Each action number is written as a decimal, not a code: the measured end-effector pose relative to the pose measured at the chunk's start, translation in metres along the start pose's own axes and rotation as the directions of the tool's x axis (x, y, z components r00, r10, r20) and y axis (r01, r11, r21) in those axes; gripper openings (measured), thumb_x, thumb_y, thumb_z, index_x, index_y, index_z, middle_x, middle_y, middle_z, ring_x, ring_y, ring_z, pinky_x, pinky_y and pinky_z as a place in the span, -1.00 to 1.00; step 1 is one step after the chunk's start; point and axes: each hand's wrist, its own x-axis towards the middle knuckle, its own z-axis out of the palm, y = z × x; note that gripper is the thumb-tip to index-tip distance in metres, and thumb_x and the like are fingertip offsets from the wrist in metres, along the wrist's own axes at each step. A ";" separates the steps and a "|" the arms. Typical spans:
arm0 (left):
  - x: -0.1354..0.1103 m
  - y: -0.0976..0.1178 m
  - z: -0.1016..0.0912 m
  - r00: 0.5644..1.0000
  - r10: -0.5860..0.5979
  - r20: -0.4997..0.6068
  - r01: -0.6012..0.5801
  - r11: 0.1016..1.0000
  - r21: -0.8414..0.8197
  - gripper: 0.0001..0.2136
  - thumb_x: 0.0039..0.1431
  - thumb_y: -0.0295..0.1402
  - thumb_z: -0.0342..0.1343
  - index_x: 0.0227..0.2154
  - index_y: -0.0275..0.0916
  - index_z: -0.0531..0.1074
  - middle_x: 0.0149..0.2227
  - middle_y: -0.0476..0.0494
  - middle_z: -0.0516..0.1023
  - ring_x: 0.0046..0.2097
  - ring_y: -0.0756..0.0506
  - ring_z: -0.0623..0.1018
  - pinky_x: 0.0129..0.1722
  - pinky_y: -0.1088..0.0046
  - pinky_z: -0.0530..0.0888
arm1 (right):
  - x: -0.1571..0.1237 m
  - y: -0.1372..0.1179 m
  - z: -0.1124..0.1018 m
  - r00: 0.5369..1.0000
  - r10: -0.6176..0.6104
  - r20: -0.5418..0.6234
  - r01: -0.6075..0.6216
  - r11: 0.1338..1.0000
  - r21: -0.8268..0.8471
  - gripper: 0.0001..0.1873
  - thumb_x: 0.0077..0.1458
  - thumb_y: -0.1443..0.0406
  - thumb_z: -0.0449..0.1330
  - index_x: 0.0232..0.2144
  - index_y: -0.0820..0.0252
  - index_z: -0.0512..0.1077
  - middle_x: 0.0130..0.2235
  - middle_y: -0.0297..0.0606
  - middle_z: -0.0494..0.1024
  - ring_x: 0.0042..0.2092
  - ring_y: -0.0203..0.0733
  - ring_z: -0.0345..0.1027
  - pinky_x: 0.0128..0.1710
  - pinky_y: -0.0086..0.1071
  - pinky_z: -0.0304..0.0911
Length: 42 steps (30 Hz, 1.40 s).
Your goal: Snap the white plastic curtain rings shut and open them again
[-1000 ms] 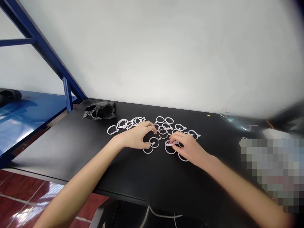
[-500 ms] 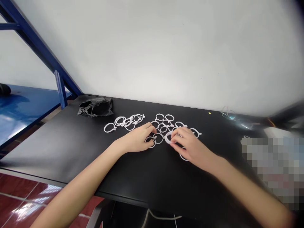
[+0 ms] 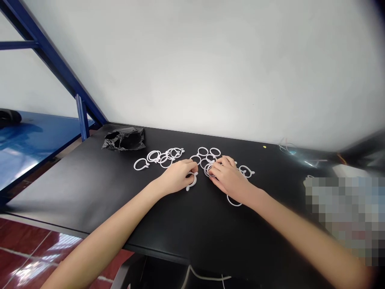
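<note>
Several white plastic rings (image 3: 209, 153) lie scattered on a black table (image 3: 90, 184). My left hand (image 3: 177, 176) rests palm down at the near side of the pile, fingers curled around a white ring (image 3: 192, 182) that sticks out at its fingertips. My right hand (image 3: 230, 178) lies beside it, fingers bent and pinched on a small bunch of rings (image 3: 209, 170). A loose ring (image 3: 234, 202) shows under my right wrist. Another cluster of rings (image 3: 162, 156) lies to the left of my left hand.
A crumpled black plastic bag (image 3: 124, 139) sits at the table's far left. Blue metal framing (image 3: 81, 116) and a blue surface (image 3: 24, 144) stand left of the table. A white wall is behind. A cable (image 3: 207, 277) hangs below the near edge.
Both hands have drawn closer together at the pile. My left hand has closed on a ring, and my right hand has gathered rings toward the middle.
</note>
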 end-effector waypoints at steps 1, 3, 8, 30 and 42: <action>0.001 -0.001 -0.003 0.999 0.019 -0.028 -0.020 0.999 -0.034 -0.87 0.02 -0.56 -0.03 -0.41 -0.21 0.35 -0.36 -0.02 0.41 -0.34 -0.04 0.42 -0.35 0.45 0.35 | 0.000 -0.001 0.000 1.000 0.000 -0.008 0.000 1.000 -0.021 -0.85 0.22 0.39 0.10 -0.37 0.21 0.44 -0.32 -0.17 0.51 -0.14 0.00 0.30 0.09 0.01 0.14; 0.004 -0.005 -0.009 0.995 0.038 -0.093 -0.047 0.995 -0.093 -0.89 0.06 -0.55 -0.02 -0.41 -0.21 0.35 -0.29 -0.06 0.43 -0.28 -0.05 0.44 -0.31 0.43 0.39 | 0.001 -0.002 -0.001 0.999 0.014 -0.044 -0.015 0.999 -0.035 -0.80 0.25 0.39 0.05 -0.39 0.19 0.43 -0.33 -0.18 0.52 -0.13 0.00 0.31 0.16 0.08 0.06; 0.022 -0.012 -0.019 0.994 0.093 -0.052 -0.093 0.996 -0.008 -0.88 0.00 -0.57 0.00 -0.42 -0.22 0.30 -0.18 -0.13 0.42 -0.16 -0.11 0.46 -0.23 0.39 0.40 | 0.001 -0.003 -0.001 0.991 0.079 -0.109 -0.078 0.997 0.018 -0.82 0.28 0.37 0.03 -0.33 0.18 0.42 -0.24 -0.19 0.56 0.06 0.08 0.27 0.22 0.15 -0.02; 0.007 -0.003 -0.017 0.989 -0.094 -0.116 0.049 0.939 -0.340 -0.75 0.13 -0.42 0.02 -0.10 -0.19 0.33 -0.36 0.01 0.38 -0.37 0.02 0.39 -0.39 0.52 0.37 | -0.022 -0.007 0.005 0.986 -0.009 -0.168 0.038 0.985 0.171 -0.84 0.22 0.40 0.12 -0.42 0.15 0.41 -0.19 -0.21 0.53 -0.07 -0.08 0.35 0.21 0.07 0.04; -0.003 0.000 -0.012 0.985 -0.153 -0.080 0.126 0.954 -0.273 -0.71 -0.02 -0.54 0.06 -0.19 -0.20 0.28 -0.26 -0.01 0.35 -0.44 0.07 0.36 -0.41 0.47 0.41 | -0.003 -0.006 0.005 0.963 0.096 -0.253 -0.026 0.963 0.268 -0.80 0.27 0.36 0.08 -0.43 0.13 0.34 -0.39 -0.29 0.55 -0.07 -0.04 0.33 0.00 -0.10 0.11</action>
